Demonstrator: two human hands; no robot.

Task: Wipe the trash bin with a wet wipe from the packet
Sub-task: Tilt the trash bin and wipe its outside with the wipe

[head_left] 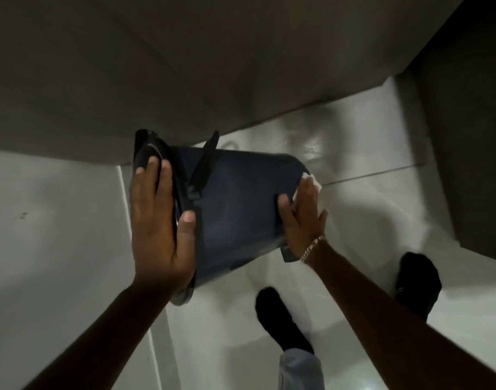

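Observation:
A dark blue trash bin (235,209) is held up off the floor and tipped on its side, with its lid end to the left and its base to the right. My left hand (159,220) grips the lid end, fingers over the black lid and thumb on the rim. My right hand (303,218) lies flat against the bin's base end and presses a white wet wipe (314,182) onto it; only the wipe's edge shows past my fingers. The wipe packet is not in view.
A glossy white tiled floor (367,192) lies below. A grey wall or cabinet face (184,66) fills the top, and a dark panel (466,136) stands at the right. My two feet in black socks (283,319) stand at the lower right.

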